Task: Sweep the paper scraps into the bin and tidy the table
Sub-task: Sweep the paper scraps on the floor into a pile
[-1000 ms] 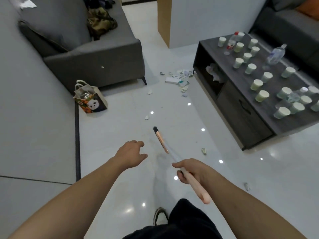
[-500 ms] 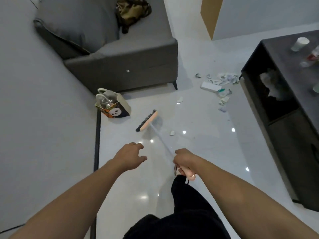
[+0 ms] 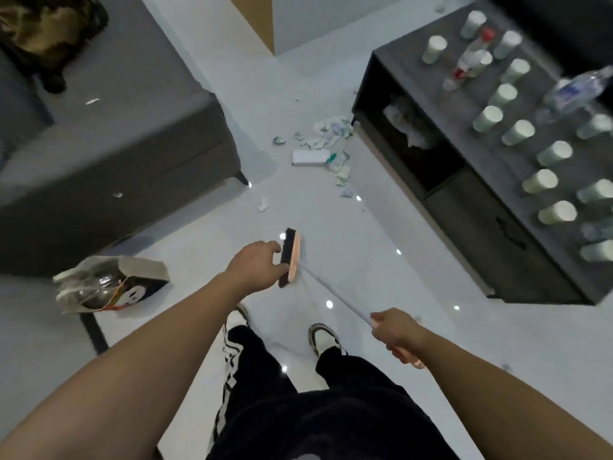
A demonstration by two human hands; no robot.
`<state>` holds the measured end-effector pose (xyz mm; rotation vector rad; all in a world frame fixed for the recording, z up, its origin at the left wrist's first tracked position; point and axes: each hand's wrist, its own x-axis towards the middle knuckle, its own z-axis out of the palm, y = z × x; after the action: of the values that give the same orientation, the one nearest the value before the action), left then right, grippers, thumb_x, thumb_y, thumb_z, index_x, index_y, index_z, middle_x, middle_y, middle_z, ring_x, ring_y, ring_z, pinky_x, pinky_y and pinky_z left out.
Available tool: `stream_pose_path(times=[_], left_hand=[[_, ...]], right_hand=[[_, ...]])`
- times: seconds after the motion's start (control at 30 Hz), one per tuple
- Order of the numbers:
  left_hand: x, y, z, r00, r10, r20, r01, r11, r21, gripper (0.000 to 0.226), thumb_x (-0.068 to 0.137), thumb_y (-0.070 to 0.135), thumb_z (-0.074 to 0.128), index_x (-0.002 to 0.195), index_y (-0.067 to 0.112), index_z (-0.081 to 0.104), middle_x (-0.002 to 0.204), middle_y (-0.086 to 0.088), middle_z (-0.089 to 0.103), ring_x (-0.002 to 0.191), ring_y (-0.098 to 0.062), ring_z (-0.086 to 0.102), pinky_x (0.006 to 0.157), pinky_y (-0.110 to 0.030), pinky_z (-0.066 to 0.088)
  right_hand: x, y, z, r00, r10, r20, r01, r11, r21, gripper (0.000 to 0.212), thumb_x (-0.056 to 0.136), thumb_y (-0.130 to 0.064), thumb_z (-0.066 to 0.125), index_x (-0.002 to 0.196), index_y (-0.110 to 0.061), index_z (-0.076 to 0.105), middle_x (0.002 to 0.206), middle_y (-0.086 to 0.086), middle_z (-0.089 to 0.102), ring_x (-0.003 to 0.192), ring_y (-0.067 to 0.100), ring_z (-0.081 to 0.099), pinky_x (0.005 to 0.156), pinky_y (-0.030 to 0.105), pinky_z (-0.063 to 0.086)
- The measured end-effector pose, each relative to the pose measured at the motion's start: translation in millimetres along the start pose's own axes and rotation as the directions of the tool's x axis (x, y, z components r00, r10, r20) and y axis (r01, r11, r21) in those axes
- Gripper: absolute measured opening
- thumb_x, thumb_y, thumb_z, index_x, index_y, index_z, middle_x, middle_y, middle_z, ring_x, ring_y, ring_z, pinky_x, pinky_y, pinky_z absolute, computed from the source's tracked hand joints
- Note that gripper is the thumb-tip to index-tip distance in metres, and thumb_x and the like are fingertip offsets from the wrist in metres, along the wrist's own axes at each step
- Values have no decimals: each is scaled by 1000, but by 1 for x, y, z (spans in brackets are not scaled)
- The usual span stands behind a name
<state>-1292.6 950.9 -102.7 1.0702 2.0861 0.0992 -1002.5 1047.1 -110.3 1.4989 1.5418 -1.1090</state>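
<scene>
A broom with a pink head and black bristles (image 3: 291, 257) hovers over the white floor in front of my feet. My right hand (image 3: 396, 330) is shut on its pink handle end. My left hand (image 3: 257, 265) touches the bristle side of the head, fingers curled against it. A heap of paper scraps (image 3: 326, 132) lies on the floor beyond, beside the corner of the dark coffee table (image 3: 477, 210), with a white box (image 3: 310, 157) among them. One loose scrap (image 3: 264, 204) lies nearer the sofa leg.
Several paper cups (image 3: 487, 117) and plastic bottles (image 3: 467, 59) stand on the coffee table. A grey sofa (image 3: 109, 151) fills the left. A paper gift bag (image 3: 112, 283) with bottles inside lies at left on the floor. My shoes (image 3: 323, 338) stand below the broom.
The broom head has swung back toward me and my left hand has come onto its bristles. The view has shifted right, bringing the table's cups back into sight.
</scene>
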Motion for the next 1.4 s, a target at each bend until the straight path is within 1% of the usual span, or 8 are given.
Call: stream_pose_path(times=[0.33,0.53,0.67,0.8,0.93,1.1,1.27,1.4], left_hand=[[56,-13,-85,967,231,112,-244,962,125,53,89,51,57,134,24,50,126,-2,58,104,-19,55,85,-32,45],[66,-49,-118,977,203,67,-209,973,101,52,87,53,59,131,26,52,125,-1,59,106,-20,56,81,-29,43],[66,-80,-138,987,156,47,-159,984,80,50,87,51,59,130,26,53,126,-1,58,107,-20,56,86,-34,49],[69,-108,-157,995,100,-5,-99,992,76,50,87,51,60,131,26,53,129,-1,58,111,-21,56,88,-33,47],[77,-128,-177,999,-2,-54,8,994,109,52,88,52,58,133,27,51,133,1,56,119,-19,54,96,-36,46],[103,-128,-199,997,-80,-1,78,978,194,56,89,54,56,136,25,50,135,1,55,122,-18,52,100,-35,43],[157,-92,-206,996,-47,80,26,969,244,55,87,54,56,133,24,52,132,-1,57,118,-19,53,93,-33,43],[206,-48,-208,990,-15,142,-21,968,249,53,87,55,57,130,25,53,126,-1,60,110,-18,56,83,-30,42]], right_hand=[[-58,-74,49,959,246,-143,-253,967,-33,32,84,-3,45,113,-11,56,82,4,54,58,16,56,37,20,40],[-63,-143,46,983,10,-183,-4,999,36,17,97,-17,41,106,-13,55,90,1,57,67,16,51,48,23,35],[-46,-205,24,979,-105,-173,124,987,101,26,95,-12,40,113,-10,59,80,3,55,50,14,47,39,19,34],[0,-265,11,994,-87,-73,103,961,258,28,90,-7,42,111,-9,60,76,10,54,50,21,46,43,22,37],[52,-315,0,951,187,246,-287,831,477,20,96,-18,48,85,-1,52,82,11,52,70,24,50,55,29,42],[96,-356,-10,933,48,356,-229,844,486,31,99,-24,51,108,5,53,81,17,64,62,26,61,51,31,53],[118,-347,-33,978,35,204,-154,783,603,9,90,-11,50,87,-6,57,77,15,55,54,23,50,42,21,46],[121,-294,-78,995,69,71,-97,823,559,19,89,-7,52,73,-14,45,74,7,50,61,21,49,65,31,49]])
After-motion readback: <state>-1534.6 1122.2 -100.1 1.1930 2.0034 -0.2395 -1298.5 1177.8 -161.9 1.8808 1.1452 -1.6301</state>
